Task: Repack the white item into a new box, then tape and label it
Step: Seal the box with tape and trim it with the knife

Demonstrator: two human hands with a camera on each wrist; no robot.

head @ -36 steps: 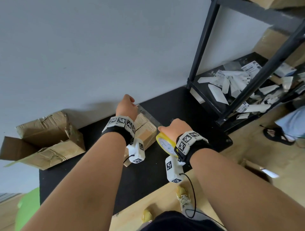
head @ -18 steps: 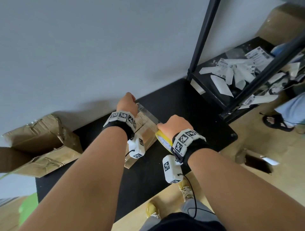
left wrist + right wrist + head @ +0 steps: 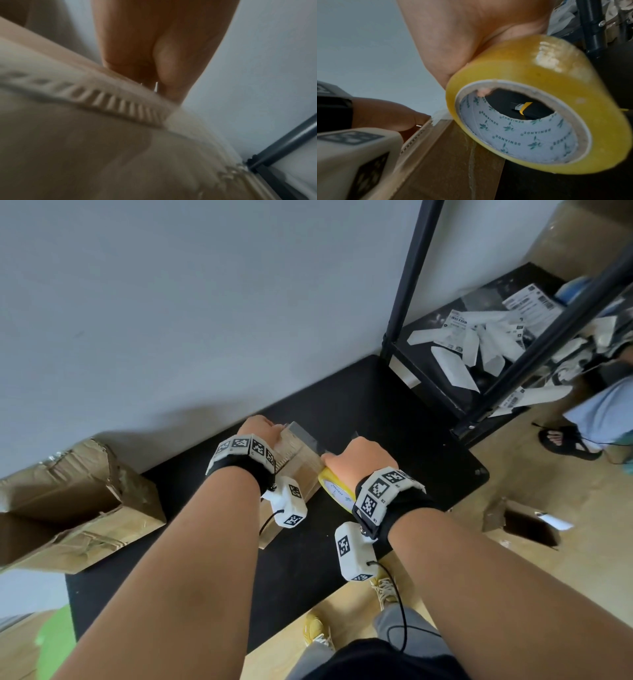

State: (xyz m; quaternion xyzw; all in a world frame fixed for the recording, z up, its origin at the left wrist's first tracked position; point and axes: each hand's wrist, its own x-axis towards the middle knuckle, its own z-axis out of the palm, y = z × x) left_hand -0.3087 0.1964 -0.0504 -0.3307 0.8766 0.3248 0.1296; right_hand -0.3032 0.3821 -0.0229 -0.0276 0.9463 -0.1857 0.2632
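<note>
- Box [image 3: 301, 470] on the black surface [image 3: 394, 419], near the wall: my left hand [image 3: 258, 429] curls over its far edge to steady it.
- Tape roll [image 3: 537, 121]: my right hand [image 3: 359, 457] grips it against the box side, stretching a clear strip across the top.
- White item: unseen, presumably inside.

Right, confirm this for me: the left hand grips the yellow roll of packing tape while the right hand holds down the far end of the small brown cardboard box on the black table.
The hands are swapped. The right hand grips the yellow roll of packing tape, as the right wrist view shows, while the left hand holds down the far end of the small brown cardboard box on the black table.
</note>
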